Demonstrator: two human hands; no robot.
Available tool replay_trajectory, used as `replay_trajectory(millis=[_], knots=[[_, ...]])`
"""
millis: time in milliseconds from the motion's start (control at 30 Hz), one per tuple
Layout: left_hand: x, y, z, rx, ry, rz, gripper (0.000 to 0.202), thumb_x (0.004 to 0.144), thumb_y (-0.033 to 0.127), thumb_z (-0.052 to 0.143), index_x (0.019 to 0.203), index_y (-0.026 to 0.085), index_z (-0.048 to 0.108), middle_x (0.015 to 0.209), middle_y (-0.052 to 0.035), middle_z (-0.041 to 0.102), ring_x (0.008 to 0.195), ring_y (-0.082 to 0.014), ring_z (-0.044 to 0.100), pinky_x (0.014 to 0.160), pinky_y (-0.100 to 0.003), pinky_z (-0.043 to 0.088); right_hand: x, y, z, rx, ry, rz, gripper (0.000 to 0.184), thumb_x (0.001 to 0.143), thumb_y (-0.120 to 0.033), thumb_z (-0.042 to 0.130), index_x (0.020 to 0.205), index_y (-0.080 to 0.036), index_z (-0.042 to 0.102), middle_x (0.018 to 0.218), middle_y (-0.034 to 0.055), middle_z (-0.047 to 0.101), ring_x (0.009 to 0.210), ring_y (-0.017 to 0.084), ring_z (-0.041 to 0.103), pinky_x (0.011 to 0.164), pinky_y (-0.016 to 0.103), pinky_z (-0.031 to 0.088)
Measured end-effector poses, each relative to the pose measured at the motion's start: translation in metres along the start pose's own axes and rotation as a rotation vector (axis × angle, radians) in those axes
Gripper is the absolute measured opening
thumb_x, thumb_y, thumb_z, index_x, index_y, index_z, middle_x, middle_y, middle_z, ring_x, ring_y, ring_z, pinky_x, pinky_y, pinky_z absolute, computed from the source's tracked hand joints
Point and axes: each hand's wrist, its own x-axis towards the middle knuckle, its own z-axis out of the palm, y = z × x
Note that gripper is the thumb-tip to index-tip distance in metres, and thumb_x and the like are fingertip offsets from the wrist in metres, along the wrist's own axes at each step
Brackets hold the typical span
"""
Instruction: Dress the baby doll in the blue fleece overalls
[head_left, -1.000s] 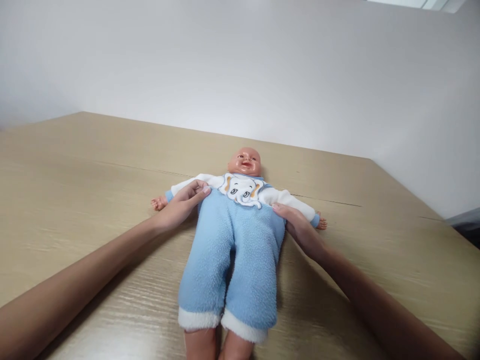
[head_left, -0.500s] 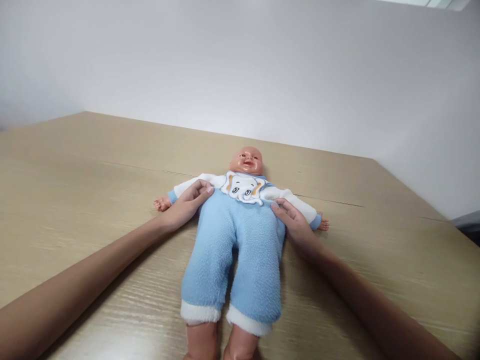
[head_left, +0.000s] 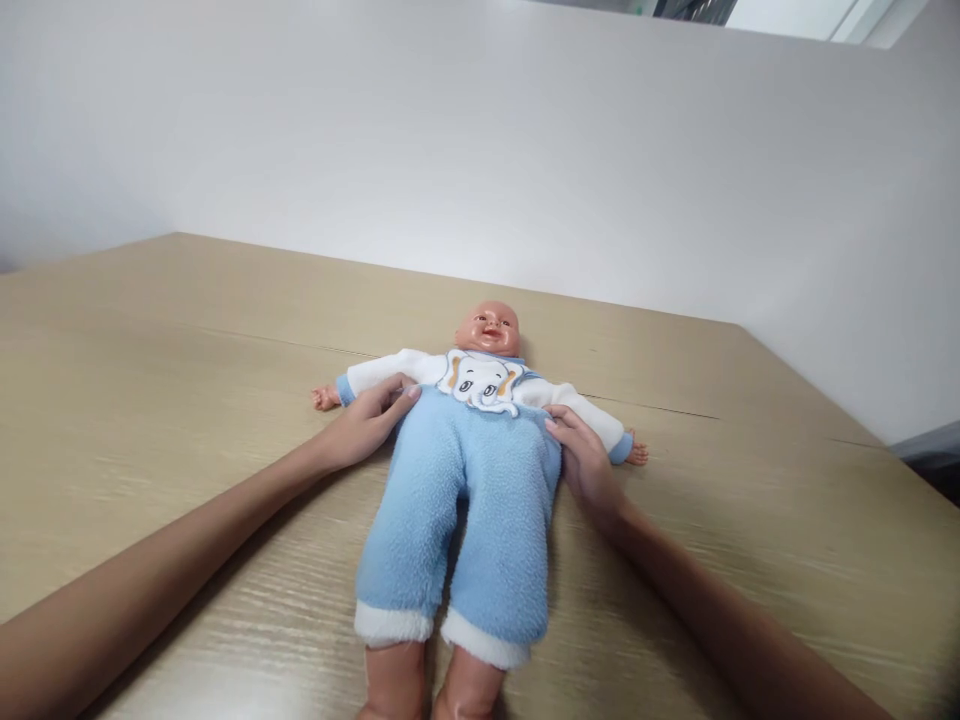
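Note:
A baby doll (head_left: 489,328) lies face up with its arms spread. It wears a white top (head_left: 394,369) with blue cuffs and an elephant face on the chest, and fleecy light-blue pants (head_left: 465,500) with white hems. At the waist on the left side, my left hand (head_left: 367,425) grips the pants' edge between thumb and fingers. My right hand (head_left: 585,455) does likewise at the right side of the waist, its fingertips partly behind the cloth. The doll's lower legs run out of view at the bottom.
The doll rests on a wooden table (head_left: 187,400) with a thin seam across it. Beyond the far edge stands a pale wall (head_left: 450,150). Something dark (head_left: 934,465) shows past the table's right edge.
Both hands have slid slightly down along the waist sides, still at the pants. The view has tilted up a little, showing more above the wall.

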Motion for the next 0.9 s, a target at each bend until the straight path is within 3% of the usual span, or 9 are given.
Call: replay_trajectory(millis=[133, 267, 400, 500, 667, 800, 900], knots=[[0.001, 0.002, 0.005, 0.008, 0.018, 0.001, 0.047, 0.111, 0.068, 0.049, 0.104, 0.022, 0.059, 0.076, 0.0055, 0.046, 0.069, -0.0167, 0.041, 0.065, -0.031, 0.03, -0.006, -0.001, 0.003, -0.049, 0.005, -0.042, 0.031, 0.094, -0.051, 0.074, 0.11, -0.026, 0.065, 0.103, 0.0039, 0.071, 0.105, 0.028, 0.067, 0.098, 0.04, 0.052], [0.0, 0.008, 0.006, 0.27, 0.084, 0.078, 0.045, 0.115, 0.06, 0.042, 0.091, 0.023, 0.052, 0.076, 0.0026, 0.052, 0.072, -0.0202, 0.051, 0.071, -0.034, 0.033, -0.017, -0.004, 0.0, -0.447, 0.073, -0.251, 0.025, 0.104, -0.045, 0.064, 0.119, -0.026, 0.061, 0.108, 0.0076, 0.068, 0.102, 0.029, 0.067, 0.095, 0.044, 0.055], [-0.001, 0.015, 0.003, 0.556, 0.12, 0.119, 0.037, 0.117, 0.052, 0.037, 0.095, 0.025, 0.05, 0.084, -0.0035, 0.061, 0.084, -0.0283, 0.061, 0.079, -0.039, 0.035, -0.028, -0.006, -0.024, -0.935, 0.049, -0.549, 0.034, 0.103, -0.029, 0.062, 0.136, -0.024, 0.056, 0.121, 0.0152, 0.07, 0.11, 0.035, 0.067, 0.099, 0.052, 0.054], [0.0, 0.025, 0.002, 0.628, 0.216, 0.166, 0.033, 0.117, 0.05, 0.038, 0.106, 0.024, 0.053, 0.099, -0.008, 0.067, 0.096, -0.0312, 0.062, 0.086, -0.042, 0.039, -0.034, -0.008, -0.049, -1.184, 0.075, -0.648, 0.036, 0.104, -0.029, 0.062, 0.139, -0.023, 0.055, 0.13, 0.0189, 0.07, 0.12, 0.04, 0.066, 0.104, 0.057, 0.052], [0.014, 0.062, 0.015, 0.488, 0.224, 0.332, 0.028, 0.115, 0.049, 0.045, 0.116, 0.024, 0.058, 0.118, -0.0105, 0.068, 0.113, -0.0318, 0.059, 0.102, -0.046, 0.045, -0.029, -0.013, -0.081, -1.296, 0.176, -0.673, 0.045, 0.102, -0.035, 0.065, 0.144, -0.021, 0.056, 0.141, 0.0226, 0.068, 0.13, 0.044, 0.064, 0.111, 0.061, 0.049], [0.039, 0.096, 0.043, 0.423, 0.082, 0.495, 0.026, 0.113, 0.046, 0.052, 0.121, 0.023, 0.059, 0.129, -0.0133, 0.068, 0.128, -0.0344, 0.058, 0.114, -0.05, 0.044, -0.017, -0.009, -0.1, -1.228, 0.055, -0.584, 0.064, 0.096, -0.047, 0.072, 0.152, -0.025, 0.053, 0.148, 0.0188, 0.07, 0.137, 0.043, 0.064, 0.128, 0.07, 0.034], [0.066, 0.109, 0.068, 0.46, -0.037, 0.628, 0.032, 0.11, 0.048, 0.057, 0.127, 0.021, 0.058, 0.139, -0.0168, 0.065, 0.134, -0.0361, 0.056, 0.121, -0.052, 0.04, -0.011, -0.003, -0.112, -1.173, 0.028, -0.514, 0.065, 0.095, -0.051, 0.073, 0.15, -0.025, 0.053, 0.149, 0.0185, 0.071, 0.137, 0.043, 0.066, 0.132, 0.079, 0.021]])
